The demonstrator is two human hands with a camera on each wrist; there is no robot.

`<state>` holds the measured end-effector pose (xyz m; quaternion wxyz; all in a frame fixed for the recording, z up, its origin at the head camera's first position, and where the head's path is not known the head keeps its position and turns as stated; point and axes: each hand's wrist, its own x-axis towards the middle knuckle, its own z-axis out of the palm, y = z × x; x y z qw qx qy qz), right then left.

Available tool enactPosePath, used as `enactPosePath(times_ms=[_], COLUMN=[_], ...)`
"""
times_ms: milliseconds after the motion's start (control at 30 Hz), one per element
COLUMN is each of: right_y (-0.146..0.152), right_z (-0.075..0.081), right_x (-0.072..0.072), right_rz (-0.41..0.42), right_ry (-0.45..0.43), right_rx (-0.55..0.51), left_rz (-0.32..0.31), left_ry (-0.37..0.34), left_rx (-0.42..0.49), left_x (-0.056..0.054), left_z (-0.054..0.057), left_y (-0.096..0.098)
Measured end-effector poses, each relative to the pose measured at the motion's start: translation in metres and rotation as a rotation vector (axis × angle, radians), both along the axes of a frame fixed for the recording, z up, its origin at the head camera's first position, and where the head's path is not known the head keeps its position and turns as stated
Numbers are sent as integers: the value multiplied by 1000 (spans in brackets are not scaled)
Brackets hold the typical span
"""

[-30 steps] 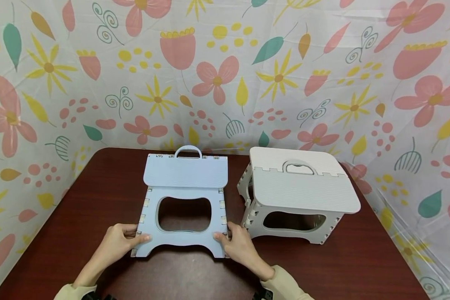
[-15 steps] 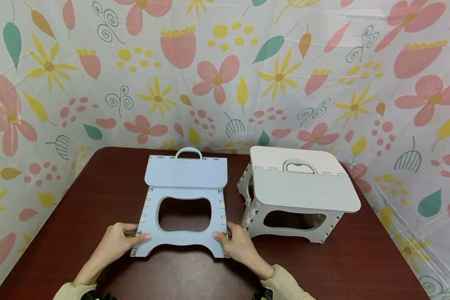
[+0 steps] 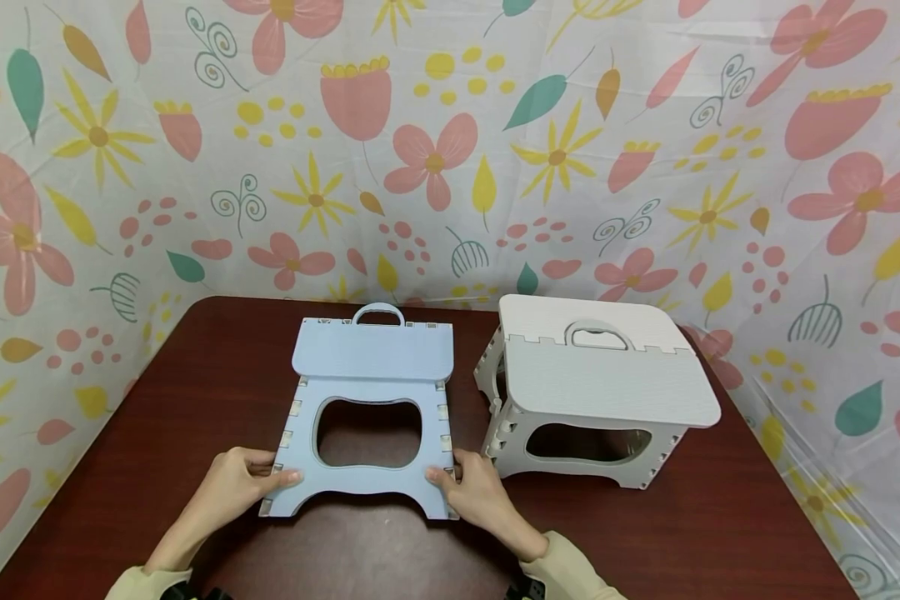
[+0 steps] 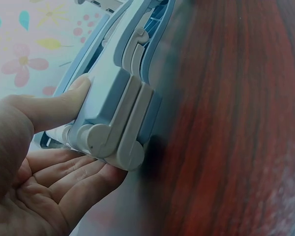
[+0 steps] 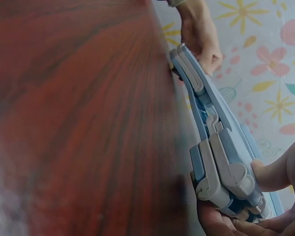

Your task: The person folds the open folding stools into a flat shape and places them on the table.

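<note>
A light blue folding stool (image 3: pixel 367 477), folded flat, stands in the left-middle of the head view, leaning back with its small carry handle at the far top end. My left hand (image 3: pixel 232 487) grips its near left leg, thumb on the front face and fingers around the side. On the opposite leg my right hand (image 3: pixel 487 496) holds in the same way, thumb in front. In the left wrist view the stacked leg ends of the stool (image 4: pixel 113 113) sit between thumb and fingers. The right wrist view shows the folded panels of the stool (image 5: pixel 221 152) pinched likewise.
A white folding stool (image 3: pixel 607 379), unfolded, stands on the dark red-brown table (image 3: pixel 720 533) to the right, close to my right hand. A flower-patterned curtain (image 3: pixel 450 167) hangs behind the table and along both sides.
The blue stool's top and handle have dipped slightly lower in the view. Both hands keep their hold on its legs. The white stool has not moved.
</note>
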<state>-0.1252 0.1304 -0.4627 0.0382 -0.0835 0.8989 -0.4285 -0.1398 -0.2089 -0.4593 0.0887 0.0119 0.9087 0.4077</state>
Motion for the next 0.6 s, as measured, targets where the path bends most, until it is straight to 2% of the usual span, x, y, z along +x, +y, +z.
enactPosePath(times_ms=[300, 600], right_y=[0, 0], right_z=[-2, -2], right_x=[-2, -2], right_rz=[-2, 2], right_ry=[10, -26], right_rx=[21, 6], left_rz=[5, 11], left_ry=[-8, -17], left_rx=[8, 2], left_x=[-1, -1], left_z=[0, -2], left_y=[0, 0])
